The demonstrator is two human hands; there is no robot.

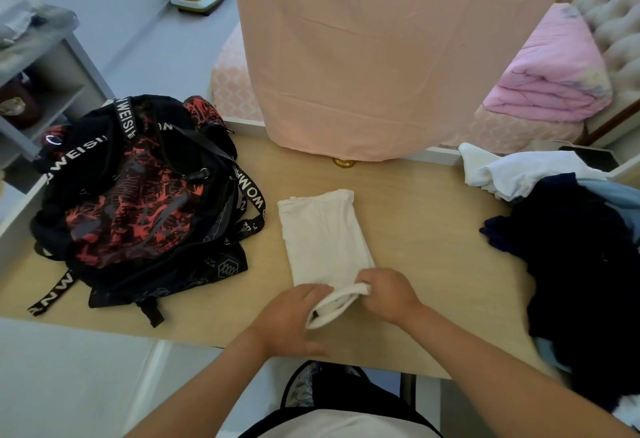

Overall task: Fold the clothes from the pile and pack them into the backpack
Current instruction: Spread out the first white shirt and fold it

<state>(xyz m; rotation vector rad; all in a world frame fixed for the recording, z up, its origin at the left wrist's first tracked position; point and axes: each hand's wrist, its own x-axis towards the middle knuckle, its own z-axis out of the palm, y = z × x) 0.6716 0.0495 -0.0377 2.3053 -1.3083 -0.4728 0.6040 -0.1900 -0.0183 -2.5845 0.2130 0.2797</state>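
Two hands meet at the near end of a folded white garment (pixel 323 233), which lies lengthwise at the middle of the wooden table (pixel 415 202). The left hand (pixel 294 316) has its fingers (pixel 318 291) curled into the rolled-up near edge, and the right hand (pixel 386 293) has its fingers curled over the same edge, pinching it. The black-and-red backpack (pixel 138 209) lies on the table just left of the garment with its straps loose, and the pile of clothes (pixel 575 250), dark navy with white and pale blue pieces, sits at the table's right end.
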